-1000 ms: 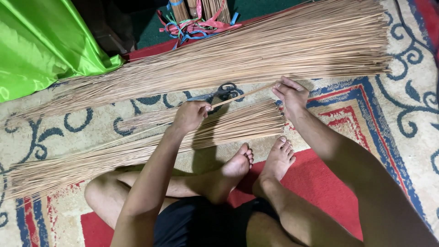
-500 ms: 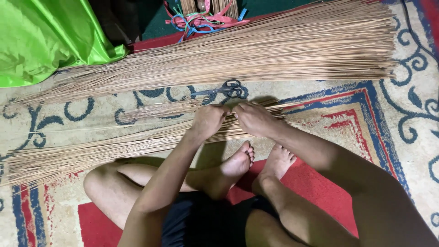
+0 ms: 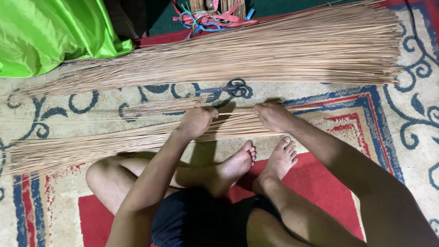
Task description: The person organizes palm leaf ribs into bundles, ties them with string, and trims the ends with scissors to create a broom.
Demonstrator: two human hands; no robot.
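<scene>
So the person's sitting on a patterned carpet with bare feet tucked in, and both hands are down on the nearer bundle of thin sticks, which lies across the floor right in front of the feet. Left hand presses on the bundle with fingers curled over it; right hand sits just to its 3 o'clock, also laid over the sticks. The hands are a little apart, not touching, but I can't tell if either really grips the sticks. At 12 o'clock from the hands there's a pair of black scissors on the carpet, and past that a much bigger pile of sticks. Green shiny cloth at 10 o'clock, some coloured strings way up top.
</scene>
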